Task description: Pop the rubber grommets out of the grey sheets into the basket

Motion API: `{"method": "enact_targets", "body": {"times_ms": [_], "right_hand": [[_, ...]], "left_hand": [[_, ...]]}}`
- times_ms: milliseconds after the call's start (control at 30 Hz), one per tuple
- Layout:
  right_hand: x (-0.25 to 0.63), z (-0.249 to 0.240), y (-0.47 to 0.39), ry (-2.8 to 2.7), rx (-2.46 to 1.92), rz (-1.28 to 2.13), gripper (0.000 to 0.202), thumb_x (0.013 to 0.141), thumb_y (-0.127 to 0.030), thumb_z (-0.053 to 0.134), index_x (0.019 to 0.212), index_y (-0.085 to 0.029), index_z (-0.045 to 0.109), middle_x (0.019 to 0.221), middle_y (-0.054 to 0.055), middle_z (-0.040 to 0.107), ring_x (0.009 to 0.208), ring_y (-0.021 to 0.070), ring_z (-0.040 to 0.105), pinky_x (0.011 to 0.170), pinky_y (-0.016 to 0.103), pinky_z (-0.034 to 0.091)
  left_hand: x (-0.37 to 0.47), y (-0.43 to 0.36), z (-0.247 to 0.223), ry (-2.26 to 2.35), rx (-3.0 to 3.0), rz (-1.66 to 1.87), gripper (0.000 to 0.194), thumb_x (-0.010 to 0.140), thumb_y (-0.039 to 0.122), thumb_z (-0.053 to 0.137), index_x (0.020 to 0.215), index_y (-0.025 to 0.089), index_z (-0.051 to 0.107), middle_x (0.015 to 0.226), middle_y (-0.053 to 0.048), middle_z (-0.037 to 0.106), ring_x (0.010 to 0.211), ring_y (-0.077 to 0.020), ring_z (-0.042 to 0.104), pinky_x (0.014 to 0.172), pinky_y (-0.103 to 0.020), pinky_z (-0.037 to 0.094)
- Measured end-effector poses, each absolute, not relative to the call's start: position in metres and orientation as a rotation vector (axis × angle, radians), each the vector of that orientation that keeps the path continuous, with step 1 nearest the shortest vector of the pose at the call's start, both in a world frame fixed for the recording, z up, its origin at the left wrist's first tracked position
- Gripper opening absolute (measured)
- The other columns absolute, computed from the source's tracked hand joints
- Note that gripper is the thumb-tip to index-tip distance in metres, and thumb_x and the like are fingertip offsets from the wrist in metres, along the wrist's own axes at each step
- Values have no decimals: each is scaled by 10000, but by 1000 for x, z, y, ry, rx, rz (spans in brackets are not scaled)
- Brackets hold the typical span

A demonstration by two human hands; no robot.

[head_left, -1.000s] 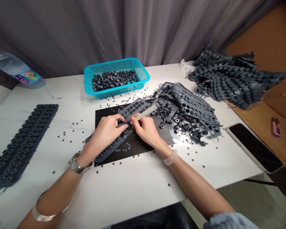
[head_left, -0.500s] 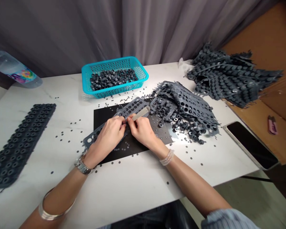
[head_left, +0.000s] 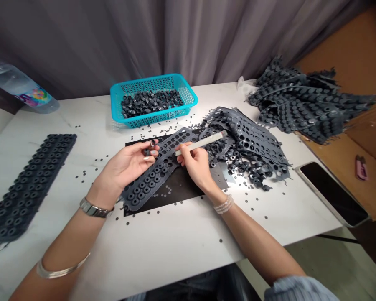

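Observation:
My left hand (head_left: 122, 163) is turned palm up, its fingertips closed on small black rubber rings (head_left: 153, 143) at the sheet's left side. Between the fingers of my right hand (head_left: 196, 165) is a flat, pale strip-like tool (head_left: 208, 140), slanting up to the right; its exact kind is unclear. Beneath both hands a dark grey rubber sheet (head_left: 147, 180) lies diagonally over a black mat (head_left: 188, 186). Rings still sit in the sheet's near end, while open holes show toward its far end.
A turquoise basket (head_left: 114, 104) of rings stands at the back. To the right are emptied sheets (head_left: 253, 133), loose rings (head_left: 253, 169), a phone (head_left: 334, 192) and a heap of studded sheets (head_left: 310, 100). Another ring sheet (head_left: 34, 179) and a bottle (head_left: 28, 92) are left.
My left hand has lifted off the sheet, moved left and turned palm up with rings in its fingers. My right hand has shifted slightly right with the strip-like tool.

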State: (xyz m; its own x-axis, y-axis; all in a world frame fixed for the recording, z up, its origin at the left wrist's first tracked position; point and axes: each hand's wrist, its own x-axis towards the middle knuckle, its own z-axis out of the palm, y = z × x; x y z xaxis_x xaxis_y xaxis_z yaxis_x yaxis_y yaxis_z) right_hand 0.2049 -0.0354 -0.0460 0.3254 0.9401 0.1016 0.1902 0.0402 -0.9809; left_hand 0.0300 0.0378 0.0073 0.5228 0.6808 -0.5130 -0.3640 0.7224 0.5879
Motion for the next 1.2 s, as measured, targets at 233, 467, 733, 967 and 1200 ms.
{"method": "enact_targets", "body": {"times_ms": [233, 467, 733, 967, 1200], "right_hand": [[209, -45, -36, -1005, -1356, 838, 326, 923, -414, 500, 797, -162, 666, 607, -2, 597, 540, 114, 549, 539, 224, 416], [212, -43, -37, -935, -1343, 864, 344, 909, -449, 522, 811, -153, 668, 592, -1, 588, 508, 115, 523, 501, 231, 402], [212, -43, -37, -935, -1318, 875, 353, 911, -458, 516, 812, -153, 663, 609, 1, 591, 515, 114, 517, 516, 233, 405], [214, -44, -39, -989, -1324, 896, 357, 914, -461, 497, 826, -153, 657, 607, 0, 591, 515, 122, 538, 510, 227, 425], [210, -35, -49, -1432, -1479, 877, 314, 939, -333, 458, 760, -170, 658, 618, 8, 643, 595, 148, 619, 604, 239, 428]], "left_hand": [[36, 32, 9, 792, 362, 667, 152, 863, -13, 501, 898, 17, 645, 878, -148, 628, 771, -134, 631, 564, -147, 523], [40, 22, 19, 753, 319, 718, 191, 814, -70, 486, 884, 21, 639, 945, -179, 670, 945, -196, 684, 783, -200, 583], [40, 48, 52, 681, 304, 847, 489, 851, 71, 369, 1327, 2, 451, 1236, -255, 590, 1226, -296, 569, 911, -351, 575], [67, 107, 73, 883, 681, 1129, 689, 858, 421, 532, 1489, 305, 280, 1602, -124, 201, 1446, -349, 242, 904, -547, 515], [46, 18, 19, 1071, 1934, 662, 247, 802, 263, 642, 1032, 219, 720, 1099, -85, 680, 973, -231, 618, 880, -378, 508]]}}
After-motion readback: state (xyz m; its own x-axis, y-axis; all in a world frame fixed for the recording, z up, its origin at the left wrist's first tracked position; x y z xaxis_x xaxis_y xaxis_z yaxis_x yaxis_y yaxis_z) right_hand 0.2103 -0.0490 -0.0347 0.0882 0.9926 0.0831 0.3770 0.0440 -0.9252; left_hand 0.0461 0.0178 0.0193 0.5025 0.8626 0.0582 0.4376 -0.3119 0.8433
